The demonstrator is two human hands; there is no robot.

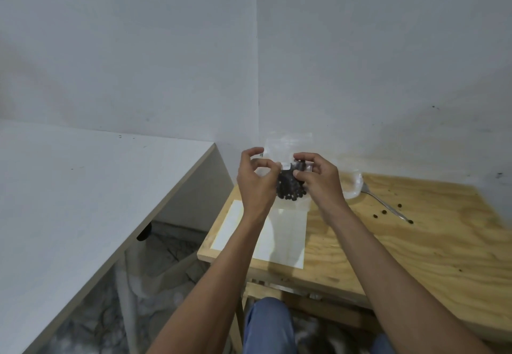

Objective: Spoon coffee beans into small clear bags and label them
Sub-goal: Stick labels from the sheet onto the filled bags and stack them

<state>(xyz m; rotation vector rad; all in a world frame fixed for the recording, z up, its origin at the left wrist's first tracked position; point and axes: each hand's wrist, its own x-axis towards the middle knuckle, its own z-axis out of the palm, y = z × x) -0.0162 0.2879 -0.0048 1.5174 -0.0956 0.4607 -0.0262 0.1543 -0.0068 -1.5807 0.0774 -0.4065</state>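
Observation:
A small clear bag (288, 145) with dark coffee beans (289, 188) in its lower part is held up above the wooden table (415, 242). My left hand (256, 179) pinches the bag at its left side. My right hand (318, 177) pinches it at the right, thumb and fingers by a small white label (286, 165) on the bag's front. A white label sheet (279, 234) lies on the table under my hands. A metal spoon (385, 204) lies to the right, its bowl beside a clear glass bowl (352, 186).
A few loose beans (383, 212) are scattered on the table near the spoon. A grey-white desk (83, 201) stands to the left, with a gap between it and the wooden table. Walls meet in a corner right behind the table. My knee in blue cloth (268, 323) is below the table edge.

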